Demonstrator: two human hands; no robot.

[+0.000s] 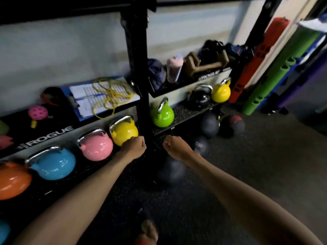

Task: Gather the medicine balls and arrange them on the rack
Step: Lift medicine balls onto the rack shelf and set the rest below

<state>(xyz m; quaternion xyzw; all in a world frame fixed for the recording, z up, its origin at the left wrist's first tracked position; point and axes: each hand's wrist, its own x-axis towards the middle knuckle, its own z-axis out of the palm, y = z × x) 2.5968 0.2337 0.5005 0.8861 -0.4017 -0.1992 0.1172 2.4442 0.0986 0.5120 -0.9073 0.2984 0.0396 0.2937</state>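
Note:
Several dark medicine balls lie on the floor under the black rack (139,68). One ball (172,171) sits just below my right forearm, a smaller one (200,145) lies to the right of my right hand, and two more (209,124) (232,125) rest further back. My left hand (135,146) is curled into a fist beside the rack's upright, in front of a yellow kettlebell (124,131). My right hand (175,145) is also a fist, hovering above the nearest ball. Neither hand holds anything.
Kettlebells line the low shelf: orange (12,179), blue (54,163), pink (97,145), green (162,114), black (199,98), another yellow (221,91). A clipboard with a yellow cord (109,96) and a shaker bottle (174,68) sit above. Foam rollers (276,71) lean at right.

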